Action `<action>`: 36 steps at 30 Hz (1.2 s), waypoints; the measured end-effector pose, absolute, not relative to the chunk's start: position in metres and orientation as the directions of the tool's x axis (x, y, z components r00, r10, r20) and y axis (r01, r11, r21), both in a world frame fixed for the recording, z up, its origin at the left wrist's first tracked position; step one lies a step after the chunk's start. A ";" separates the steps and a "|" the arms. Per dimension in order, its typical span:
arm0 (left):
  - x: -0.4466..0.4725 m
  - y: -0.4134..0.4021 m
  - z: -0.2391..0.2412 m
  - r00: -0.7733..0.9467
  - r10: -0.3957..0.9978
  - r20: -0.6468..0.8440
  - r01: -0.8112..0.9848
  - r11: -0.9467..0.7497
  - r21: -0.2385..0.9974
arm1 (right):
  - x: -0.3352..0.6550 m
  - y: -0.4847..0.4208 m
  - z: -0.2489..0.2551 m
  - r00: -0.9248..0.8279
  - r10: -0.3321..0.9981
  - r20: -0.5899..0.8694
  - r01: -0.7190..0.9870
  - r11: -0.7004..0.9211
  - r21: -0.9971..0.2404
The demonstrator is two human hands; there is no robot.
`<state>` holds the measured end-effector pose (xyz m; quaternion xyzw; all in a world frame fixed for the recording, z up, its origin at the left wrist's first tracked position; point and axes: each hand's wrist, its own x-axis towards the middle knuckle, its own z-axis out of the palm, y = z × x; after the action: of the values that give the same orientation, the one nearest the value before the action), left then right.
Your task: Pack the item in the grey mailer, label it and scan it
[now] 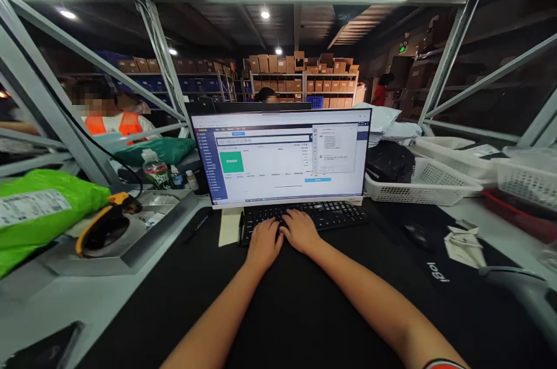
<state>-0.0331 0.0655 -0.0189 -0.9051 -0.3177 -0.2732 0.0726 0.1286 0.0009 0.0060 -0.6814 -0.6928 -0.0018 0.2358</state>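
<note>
A black keyboard [339,215] lies under the lower edge of a lit computer monitor [278,172]. My left hand [264,241] rests on the keyboard's left part, palm down, its fingers stretched over the keys. Close beside it, my right hand [300,230] also lies palm down with extended fingers on the keys. Neither hand holds anything. The screen shows a web page with a green square and a smaller chat-like window at its right. A yellowish paper [229,227] sticks out left of the keyboard.
On the right are a black mouse [416,235], a crumpled paper [465,244] and white baskets [422,189] with bags. At left lie a green parcel [47,206], a tape dispenser [102,230], a bottle [155,170] and a phone [46,348]. A person in an orange vest [115,124] is beyond the frame.
</note>
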 end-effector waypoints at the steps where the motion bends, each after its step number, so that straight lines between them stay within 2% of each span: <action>1: -0.033 0.066 -0.019 0.642 0.547 0.537 0.629 -0.776 0.038 | 0.131 0.001 0.002 0.053 0.940 0.338 0.943 0.065 -0.327; 7: -0.032 0.063 -0.015 0.599 0.579 0.553 0.682 -0.731 0.028 | 0.137 -0.001 -0.012 0.089 0.914 0.397 0.941 0.054 -0.335; 17: -0.034 0.052 -0.004 0.589 0.647 0.485 0.731 -0.682 0.023 | 0.135 -0.003 -0.009 0.104 0.899 0.426 0.957 0.027 -0.289; 36: -0.033 0.054 -0.003 0.589 0.633 0.503 0.728 -0.686 0.011 | 0.137 -0.001 -0.010 0.102 0.891 0.443 0.955 0.038 -0.295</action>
<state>-0.0327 0.0543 -0.0027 -0.8858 -0.3839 -0.2413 0.0982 0.1371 -0.0015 -0.0101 -0.6912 -0.6676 -0.0593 0.2705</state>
